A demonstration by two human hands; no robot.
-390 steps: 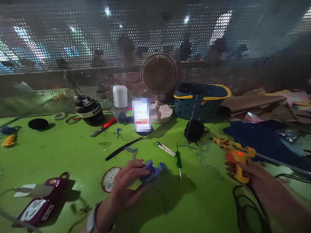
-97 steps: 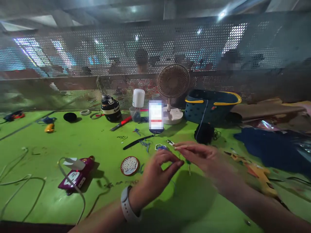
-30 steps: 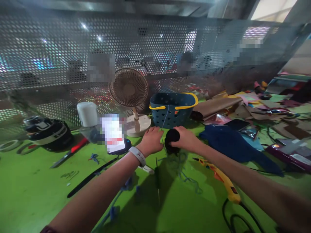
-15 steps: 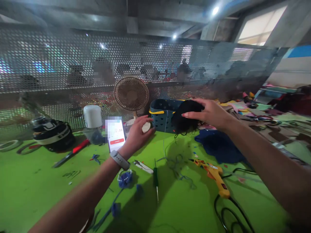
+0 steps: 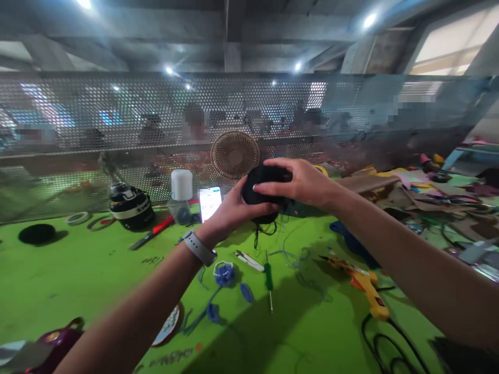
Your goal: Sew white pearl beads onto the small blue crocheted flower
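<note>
A round black bundle, apparently a ball of yarn (image 5: 260, 180), is held up above the green table, with loose dark strands hanging from its underside. My right hand (image 5: 302, 182) grips it from the right and top, fingers spread across its front. From the left, my left hand (image 5: 237, 208) presses around its side and bottom. Below them lie white thread snips (image 5: 250, 261), a green-handled screwdriver (image 5: 268, 278), and a blue crocheted flower (image 5: 225, 274) with a ring of pearl beads on it. A tangle of grey-blue yarn (image 5: 302, 265) spreads to the right.
A yellow glue gun (image 5: 364, 288) with a black cord lies right. At the back stand a fan (image 5: 235, 155), a lit phone (image 5: 209, 203), a white-lidded container (image 5: 181, 186) and a black jar (image 5: 132, 210). A red-handled knife (image 5: 152, 232) lies left; paper scraps (image 5: 421, 182) pile up right.
My left hand has moved right and up onto the black ball, which my right hand alone was holding beside the dark basket. The view has turned left, and my hands now hide most of the basket.
</note>
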